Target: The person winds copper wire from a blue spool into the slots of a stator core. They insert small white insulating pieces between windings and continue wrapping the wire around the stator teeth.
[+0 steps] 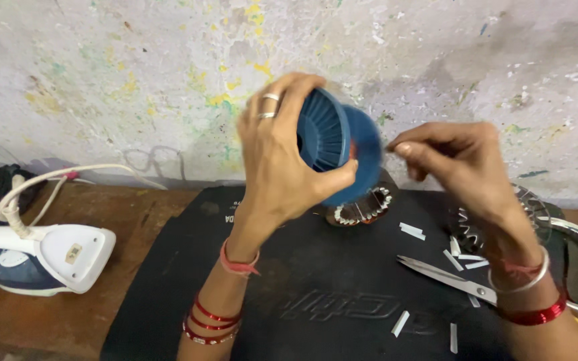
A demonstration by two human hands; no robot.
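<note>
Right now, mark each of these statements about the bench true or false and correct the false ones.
1. The left hand holds a blue ribbed spool. True.
2. The scissors are in the right hand. False: they lie on the black mat.
3. A clothes iron sits at the left. True.
4. The iron rests on the black mat. False: it rests on the wooden bench.
5. White strips lie on the mat. True.

A round blue plastic fan wheel (334, 144) with fine ribbed blades around its rim is held up on edge above the counter (316, 281), gripped at its left side by the left hand (277, 160) while the right hand (453, 164) pinches at its right edge.
</note>
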